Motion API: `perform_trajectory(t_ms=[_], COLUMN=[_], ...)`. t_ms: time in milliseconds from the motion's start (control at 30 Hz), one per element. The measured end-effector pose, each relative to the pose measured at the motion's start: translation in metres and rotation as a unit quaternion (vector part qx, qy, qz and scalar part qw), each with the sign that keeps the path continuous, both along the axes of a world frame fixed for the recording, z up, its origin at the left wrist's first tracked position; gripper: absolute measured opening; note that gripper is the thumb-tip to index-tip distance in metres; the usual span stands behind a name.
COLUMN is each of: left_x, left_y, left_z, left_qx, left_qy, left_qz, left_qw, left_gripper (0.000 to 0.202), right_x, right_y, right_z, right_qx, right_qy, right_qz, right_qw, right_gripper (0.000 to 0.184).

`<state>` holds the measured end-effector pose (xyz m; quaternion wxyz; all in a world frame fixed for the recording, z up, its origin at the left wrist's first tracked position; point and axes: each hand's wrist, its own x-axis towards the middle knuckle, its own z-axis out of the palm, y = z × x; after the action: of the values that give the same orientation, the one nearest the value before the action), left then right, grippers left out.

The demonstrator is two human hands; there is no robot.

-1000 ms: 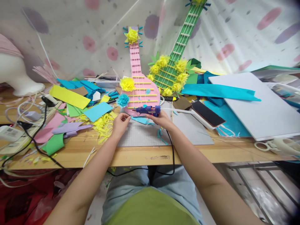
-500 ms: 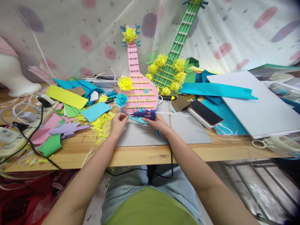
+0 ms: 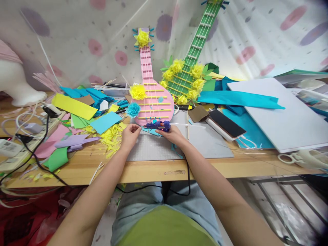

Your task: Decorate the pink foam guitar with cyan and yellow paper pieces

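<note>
My right hand [image 3: 173, 133] is wrapped round a dark blue hot glue gun [image 3: 163, 126], its nozzle pointing left and a clear glue stick [image 3: 188, 125] poking out at the back. Close to the nozzle, my left hand [image 3: 131, 134] is closed in a pinch on a tiny blue piece, too small to name. Just behind both hands stands a pink paper guitar [image 3: 160, 97] with yellow strips, white strings, a yellow paper flower [image 3: 137, 92] and a blue paper flower [image 3: 133, 109]. Under my hands lies a grey cutting mat [image 3: 151, 150].
A green paper guitar [image 3: 191, 61] leans behind on the right. Coloured paper and yellow shreds [image 3: 111, 140] cover the left side, beside a power strip [image 3: 33, 145]. A phone [image 3: 227, 123], a white board [image 3: 279, 119] and scissors [image 3: 287, 158] lie right. A black cord [image 3: 189, 177] hangs over the table edge.
The view has shifted very slightly. Both hands stay in nearly the same place, with the glue gun's nozzle still beside my left fingertips.
</note>
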<state>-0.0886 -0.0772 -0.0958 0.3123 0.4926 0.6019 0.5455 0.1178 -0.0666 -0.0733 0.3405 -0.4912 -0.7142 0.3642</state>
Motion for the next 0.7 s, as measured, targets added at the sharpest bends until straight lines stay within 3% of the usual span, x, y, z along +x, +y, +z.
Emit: perform_trajectory(t_ms=[500,700], left_x=[-0.0014,0.0011], left_y=[0.0001,-0.002], left_z=[-0.0006,0.006], left_qx=[0.009,0.004], left_qy=[-0.012,-0.025], left_qz=[-0.003,0.005], left_qw=[1.0,1.0], left_gripper=[0.02,0.019], right_x=[0.0015,0.0017], right_y=[-0.0002,-0.0012], right_z=[-0.0024,-0.0005], right_qx=[0.005,0.001], right_qy=[0.006,0.003], right_qz=[0.028,0.039], right_qw=[1.0,0.999], right_gripper=[0.04,0.041])
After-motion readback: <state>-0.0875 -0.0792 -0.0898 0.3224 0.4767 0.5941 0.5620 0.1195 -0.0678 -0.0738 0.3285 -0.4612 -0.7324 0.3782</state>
